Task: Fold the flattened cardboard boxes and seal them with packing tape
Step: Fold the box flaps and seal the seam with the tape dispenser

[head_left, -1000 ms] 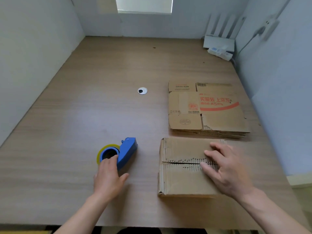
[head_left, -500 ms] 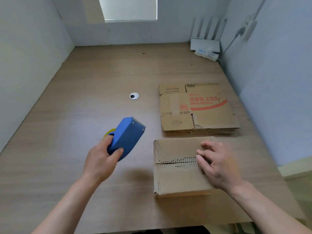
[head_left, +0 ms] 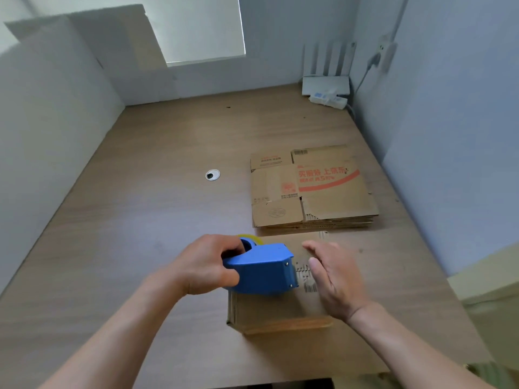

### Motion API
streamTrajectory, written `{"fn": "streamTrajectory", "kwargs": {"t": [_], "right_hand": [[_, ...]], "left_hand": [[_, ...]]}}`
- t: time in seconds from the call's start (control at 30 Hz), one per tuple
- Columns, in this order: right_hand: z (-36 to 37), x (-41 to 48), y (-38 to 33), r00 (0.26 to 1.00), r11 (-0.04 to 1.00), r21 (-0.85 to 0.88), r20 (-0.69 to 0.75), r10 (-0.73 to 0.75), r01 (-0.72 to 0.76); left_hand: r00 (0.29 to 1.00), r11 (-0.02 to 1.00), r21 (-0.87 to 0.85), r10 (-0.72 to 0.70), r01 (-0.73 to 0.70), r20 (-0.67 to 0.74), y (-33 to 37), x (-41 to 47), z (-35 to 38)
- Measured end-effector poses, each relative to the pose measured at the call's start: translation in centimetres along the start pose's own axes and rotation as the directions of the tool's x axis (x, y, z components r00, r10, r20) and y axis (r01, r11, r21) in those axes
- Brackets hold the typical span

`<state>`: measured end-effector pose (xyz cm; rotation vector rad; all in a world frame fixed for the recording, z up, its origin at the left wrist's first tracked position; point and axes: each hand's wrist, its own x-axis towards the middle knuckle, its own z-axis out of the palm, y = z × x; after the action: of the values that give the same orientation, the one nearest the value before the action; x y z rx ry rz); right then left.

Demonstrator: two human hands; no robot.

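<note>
Folded box (head_left: 280, 313) sits low and centre in the frame, its flaps shut. Left hand (head_left: 202, 265) grips the blue tape dispenser (head_left: 261, 272) over the seam; right hand (head_left: 334, 279) hovers open, holding nothing. With no hand pressing, flaps may spring and tape may wrinkle.

Tape dispenser held over a folded box on a wooden table

The left hand (head_left: 206, 265) grips a blue plastic tape dispenser (head_left: 262, 272) with a yellowish tape roll above the folded brown cardboard box (head_left: 276, 314); the right hand (head_left: 335, 279), fingers extended, is at the box's right side. A stack of flattened printed cardboard boxes (head_left: 311, 189) lies just beyond on the wooden table (head_left: 140, 220).
</note>
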<state>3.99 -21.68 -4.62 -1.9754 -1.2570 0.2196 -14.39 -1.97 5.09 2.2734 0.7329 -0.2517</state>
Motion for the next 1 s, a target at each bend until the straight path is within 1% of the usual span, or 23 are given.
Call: {"fn": "streamTrajectory", "kwargs": {"t": [0.13, 0.27, 0.33, 0.43, 0.57, 0.67, 0.77, 0.87, 1.0], "right_hand": [[-0.4, -0.2, 0.0, 0.996, 0.999, 0.001, 0.084, -0.039, 0.039], [-0.9, -0.2, -0.1, 0.984, 0.994, 0.024, 0.144, -0.108, 0.106], [-1.0, -0.2, 0.0, 0.978, 0.993, 0.030, 0.168, -0.120, 0.117], [-1.0, -0.4, 0.1, 0.976, 0.992, 0.043, 0.182, -0.121, 0.115], [-1.0, -0.4, 0.2, 0.977, 0.990, 0.077, 0.168, -0.131, 0.119], [-1.0, -0.4, 0.2, 0.980, 0.990, 0.067, 0.152, -0.131, 0.122], [-0.9, -0.4, 0.3, 0.979, 0.989, 0.036, 0.143, -0.144, 0.141], [-0.9, -0.5, 0.4, 0.973, 0.986, 0.013, 0.159, -0.165, 0.165], [-0.7, -0.6, 0.5, 0.970, 0.983, 0.007, 0.160, -0.184, 0.185]], "left_hand": [[1.000, 0.989, 0.144, -0.020, 0.020, -0.001, 0.8, 0.3, 0.4], [1.000, 0.979, 0.201, -0.017, 0.021, -0.025, 1.3, 0.4, 0.8], [0.999, 0.973, 0.230, -0.008, 0.016, -0.032, 1.4, 0.5, 1.0], [0.999, 0.962, 0.272, 0.009, 0.005, -0.049, 1.2, 0.6, 1.4], [0.997, 0.957, 0.288, 0.045, -0.025, -0.063, 0.8, 0.6, 1.9], [0.991, 0.950, 0.307, 0.092, -0.059, -0.096, 0.1, 0.3, 2.4], [0.970, 0.944, 0.308, 0.175, -0.116, -0.170, -0.9, -0.1, 3.1], [0.928, 0.930, 0.316, 0.274, -0.188, -0.254, -1.5, -0.6, 3.6], [0.872, 0.899, 0.349, 0.377, -0.264, -0.311, -1.6, -0.8, 4.0]]}}
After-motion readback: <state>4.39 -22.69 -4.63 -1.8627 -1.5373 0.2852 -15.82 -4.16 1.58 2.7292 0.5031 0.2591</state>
